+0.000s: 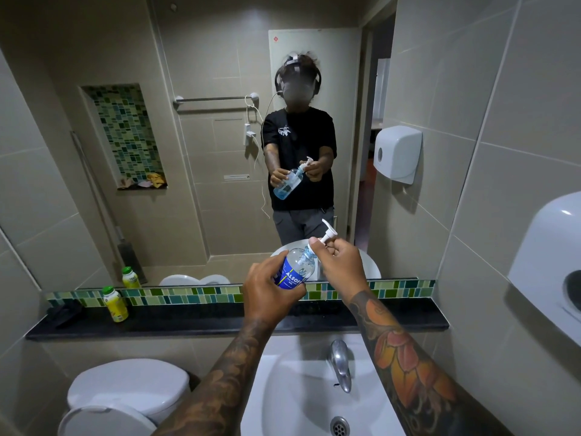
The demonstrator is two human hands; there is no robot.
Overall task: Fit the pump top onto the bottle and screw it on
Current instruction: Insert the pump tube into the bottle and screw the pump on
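Observation:
A clear bottle with a blue label and blue gel is held tilted above the sink, neck pointing up and right. My left hand wraps around its lower body. The white pump top sits at the bottle's neck, nozzle pointing up and left. My right hand grips the pump's collar from the right, fingers closed around it. The collar itself is hidden by those fingers. The mirror ahead repeats the same pose.
A white sink with a chrome tap lies below my arms. A dark ledge carries a yellow bottle. A toilet stands at the lower left; white dispensers hang on the right wall.

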